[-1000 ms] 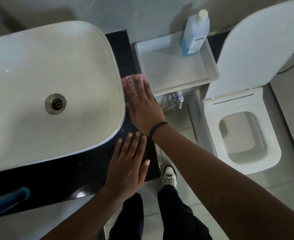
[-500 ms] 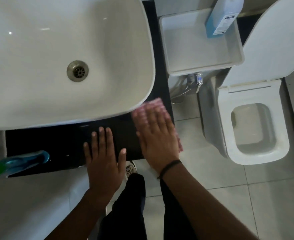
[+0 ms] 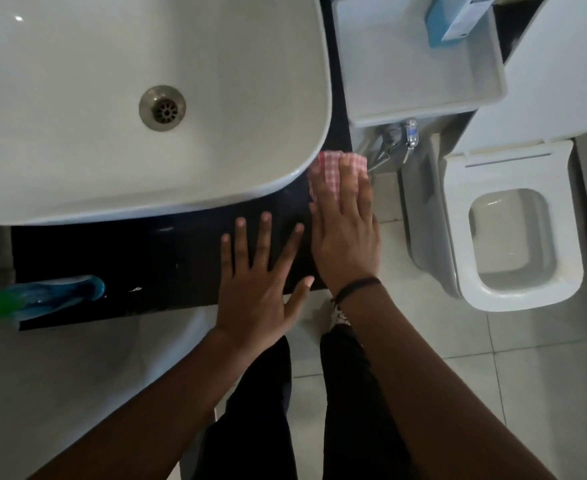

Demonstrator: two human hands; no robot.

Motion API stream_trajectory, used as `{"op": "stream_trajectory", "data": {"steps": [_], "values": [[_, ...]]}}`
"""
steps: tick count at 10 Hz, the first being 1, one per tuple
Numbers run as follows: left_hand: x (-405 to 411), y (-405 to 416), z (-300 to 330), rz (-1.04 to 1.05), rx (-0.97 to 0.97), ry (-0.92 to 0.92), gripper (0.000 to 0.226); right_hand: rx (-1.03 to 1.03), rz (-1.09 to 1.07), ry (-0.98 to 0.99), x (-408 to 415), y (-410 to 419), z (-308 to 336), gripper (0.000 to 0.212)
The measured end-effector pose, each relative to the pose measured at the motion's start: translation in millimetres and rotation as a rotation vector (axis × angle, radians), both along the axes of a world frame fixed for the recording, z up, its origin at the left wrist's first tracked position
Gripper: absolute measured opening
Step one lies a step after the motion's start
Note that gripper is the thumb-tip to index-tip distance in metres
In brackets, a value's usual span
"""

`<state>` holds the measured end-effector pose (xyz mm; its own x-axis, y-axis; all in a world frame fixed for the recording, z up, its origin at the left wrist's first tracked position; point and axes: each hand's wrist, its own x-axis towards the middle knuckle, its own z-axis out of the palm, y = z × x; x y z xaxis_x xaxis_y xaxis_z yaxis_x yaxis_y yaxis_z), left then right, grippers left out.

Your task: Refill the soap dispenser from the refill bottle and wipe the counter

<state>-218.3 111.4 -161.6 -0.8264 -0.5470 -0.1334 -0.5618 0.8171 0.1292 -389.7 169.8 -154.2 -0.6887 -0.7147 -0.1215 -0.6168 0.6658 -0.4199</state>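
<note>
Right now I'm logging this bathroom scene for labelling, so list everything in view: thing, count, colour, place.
sink basin: 1, white, upper left on counter
drain: 1, metal, in basin
counter: 1, black, beneath basin
cloth: 1, pink checked, counter's right end under right hand
bottle: 1, blue with green cap, lying at counter's left
tray: 1, white, top centre
refill bottle: 1, white and blue, in tray
toilet: 1, white, right, lid raised
left hand: flat, fingers spread, on counter edge
right hand: flat, pressing cloth

Pink checked cloth (image 3: 330, 174) flat on black counter (image 3: 153, 258), beside basin corner.
</note>
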Motion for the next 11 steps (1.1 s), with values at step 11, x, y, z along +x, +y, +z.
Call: {"op": "stream_trajectory", "data": {"steps": [11], "values": [[-252.3,-56.3,-21.4,0.046,-0.161,0.135,0.094,0.264,0.149,-0.100,-287.4,-168.5,-80.5,0.067]]}}
